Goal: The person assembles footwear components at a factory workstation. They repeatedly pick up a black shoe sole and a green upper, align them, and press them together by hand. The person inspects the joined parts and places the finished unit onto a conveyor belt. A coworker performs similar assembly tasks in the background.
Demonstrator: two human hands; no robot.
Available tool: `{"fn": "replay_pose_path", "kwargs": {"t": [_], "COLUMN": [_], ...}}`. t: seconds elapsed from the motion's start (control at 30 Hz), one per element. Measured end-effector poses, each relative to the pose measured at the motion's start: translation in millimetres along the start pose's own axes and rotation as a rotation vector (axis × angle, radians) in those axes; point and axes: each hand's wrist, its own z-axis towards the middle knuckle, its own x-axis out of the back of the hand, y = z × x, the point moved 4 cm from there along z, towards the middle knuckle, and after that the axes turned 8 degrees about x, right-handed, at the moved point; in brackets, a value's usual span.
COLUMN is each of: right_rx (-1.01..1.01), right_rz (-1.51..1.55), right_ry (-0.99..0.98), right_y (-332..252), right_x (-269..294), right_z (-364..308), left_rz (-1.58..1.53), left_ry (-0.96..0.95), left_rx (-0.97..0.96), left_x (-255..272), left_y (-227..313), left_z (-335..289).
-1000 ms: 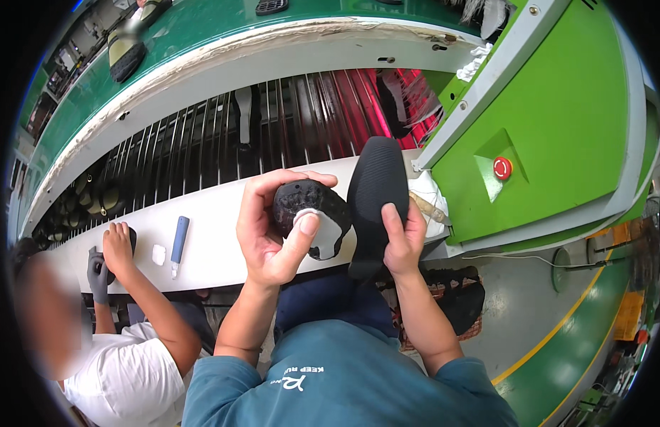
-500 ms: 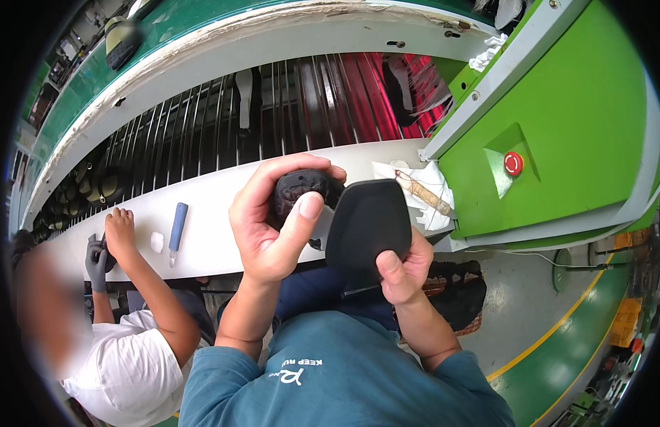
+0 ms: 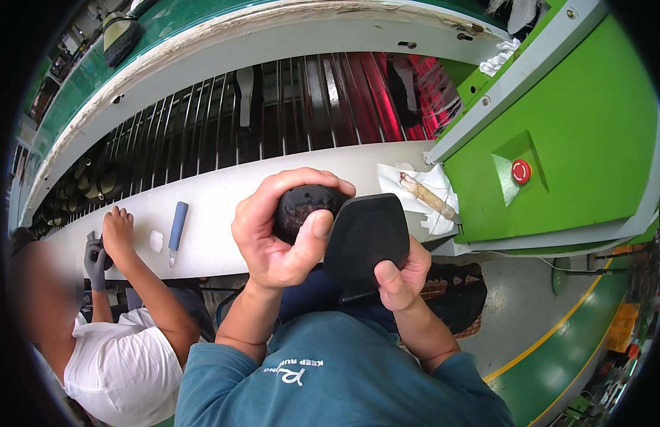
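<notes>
In my left hand (image 3: 279, 245) is a black shoe upper (image 3: 301, 208), its rounded end turned toward me, with my fingers wrapped over the top and my thumb along the near side. My right hand (image 3: 404, 276) pinches a black shoe sole (image 3: 367, 242) by its right edge, thumb on the near face. The sole stands nearly upright, right beside the upper, and overlaps part of it from this angle. Whether the two touch is hard to make out.
A white ledge (image 3: 209, 245) carries a blue-handled tool (image 3: 177, 231) and, on white paper, a wrapped stick-like tool (image 3: 426, 193). Beyond runs a roller conveyor (image 3: 202, 135) bearing shoe parts. A green machine (image 3: 572, 142) with a red button (image 3: 521, 171) stands right; a co-worker (image 3: 123, 356) sits left.
The sole has tilted and shifted slightly toward me, so its ridged face catches more light. My left hand and the upper have moved slightly down and right in the view.
</notes>
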Motion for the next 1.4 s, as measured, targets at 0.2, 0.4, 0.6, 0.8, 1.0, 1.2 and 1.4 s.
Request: {"fn": "replay_pose_path", "kwargs": {"t": [0.2, 0.4, 0.6, 0.8, 1.0, 1.2, 1.4], "right_rx": [0.012, -0.013, -0.12, -0.133, -0.133, -0.132, -0.119], "right_rz": [-0.032, 0.038, -0.018, -0.049, -0.008, -0.038, -0.05], "right_ry": [-0.023, 0.004, -0.046, -0.052, -0.042, -0.083, -0.082], "right_y": [0, -2, 1, 3, 6, 5, 6], "right_x": [0, -9, -20, -28, -28, -27, -26], "right_z": [0, 2, 5, 9, 9, 11, 11], "left_rz": [0.138, 0.112, -0.2, -0.158, -0.189, -0.173, -0.162], "left_ry": [-0.122, -0.1, -0.009, -0.043, -0.027, -0.003, 0.001], "left_rx": [-0.261, -0.184, 0.148, 0.159, 0.169, 0.176, 0.17], "left_x": [3, 2, -1, -1, 2, 1, 1], "left_y": [-3, -6, -2, -1, -2, -3, -1], "left_z": [9, 15, 10, 8, 8, 7, 7]}}
